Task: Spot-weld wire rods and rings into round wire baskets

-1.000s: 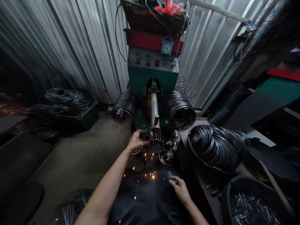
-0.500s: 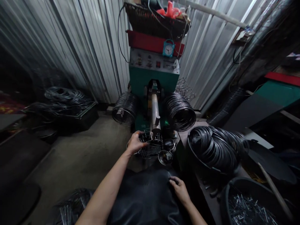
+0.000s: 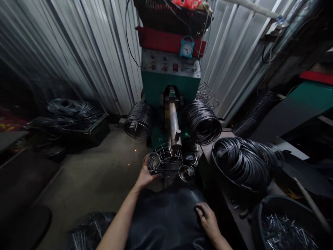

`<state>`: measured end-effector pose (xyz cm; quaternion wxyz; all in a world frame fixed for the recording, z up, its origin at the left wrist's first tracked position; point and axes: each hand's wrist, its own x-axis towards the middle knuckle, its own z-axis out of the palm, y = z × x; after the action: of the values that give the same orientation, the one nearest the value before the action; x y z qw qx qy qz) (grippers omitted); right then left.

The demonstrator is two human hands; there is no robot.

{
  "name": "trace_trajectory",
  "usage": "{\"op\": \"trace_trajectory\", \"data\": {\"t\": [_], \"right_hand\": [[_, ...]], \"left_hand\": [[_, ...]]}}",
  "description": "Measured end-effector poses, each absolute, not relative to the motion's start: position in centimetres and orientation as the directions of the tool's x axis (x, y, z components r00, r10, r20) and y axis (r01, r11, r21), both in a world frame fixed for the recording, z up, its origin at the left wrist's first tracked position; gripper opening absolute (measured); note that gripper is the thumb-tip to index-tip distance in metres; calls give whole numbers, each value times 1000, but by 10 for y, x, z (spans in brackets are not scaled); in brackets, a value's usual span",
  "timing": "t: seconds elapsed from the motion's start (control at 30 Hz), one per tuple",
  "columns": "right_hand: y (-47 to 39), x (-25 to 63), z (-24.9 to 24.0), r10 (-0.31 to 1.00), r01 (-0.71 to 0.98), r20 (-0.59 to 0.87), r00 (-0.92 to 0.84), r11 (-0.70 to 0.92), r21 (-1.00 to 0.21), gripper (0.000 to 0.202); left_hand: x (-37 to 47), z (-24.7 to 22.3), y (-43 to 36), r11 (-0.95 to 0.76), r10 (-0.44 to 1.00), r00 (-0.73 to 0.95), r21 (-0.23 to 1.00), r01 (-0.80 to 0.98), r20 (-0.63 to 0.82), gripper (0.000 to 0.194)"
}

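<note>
My left hand (image 3: 144,177) grips the left side of a small wire basket (image 3: 163,152), its thumb toward me and its fingers partly hidden behind the wires. The basket sits tilted beneath the round metal arm (image 3: 173,121) of a green spot-welding machine (image 3: 170,81). My right hand (image 3: 207,219) lies low over the black apron (image 3: 166,215), fingers curled together; whether a small piece is in them I cannot make out. Small round bowls (image 3: 186,173) stand just right of the basket.
Wire coils (image 3: 203,123) hang on both sides of the machine. At right are a tub of wire rings (image 3: 241,163) and a bucket of short metal pieces (image 3: 286,229). A wire bundle (image 3: 88,229) lies at lower left. Sparks glow over the floor (image 3: 114,184).
My left hand has moved slightly left and down, and the basket is turned and tilted differently. My right hand has drawn back toward me and right. Sparks have appeared at left.
</note>
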<state>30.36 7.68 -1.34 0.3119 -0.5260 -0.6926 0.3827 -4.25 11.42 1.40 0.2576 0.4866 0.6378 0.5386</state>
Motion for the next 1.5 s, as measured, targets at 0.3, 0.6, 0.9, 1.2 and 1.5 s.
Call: {"op": "trace_trajectory", "data": {"t": [0.3,0.6,0.9,1.2,1.5], "right_hand": [[90,296,6,942,519,-43,-334,145,-843,28],[112,231,133,718,480,-91,-690,360,-800,25],[121,189,119,822,655,63,-566,495,-571,22],[134,199,123,523,381,97,-847,724,-575,30],[148,191,102,526,378,151,-837,755,-535,27]], "left_hand": [[-27,28,98,-82,846,-515,988,133,140,92],[-11,56,49,-165,907,-158,673,721,391,68],[23,90,57,-143,929,-71,530,836,362,64],[10,84,69,-116,936,-125,622,775,330,66],[2,79,83,-123,939,-130,663,739,320,69]]}}
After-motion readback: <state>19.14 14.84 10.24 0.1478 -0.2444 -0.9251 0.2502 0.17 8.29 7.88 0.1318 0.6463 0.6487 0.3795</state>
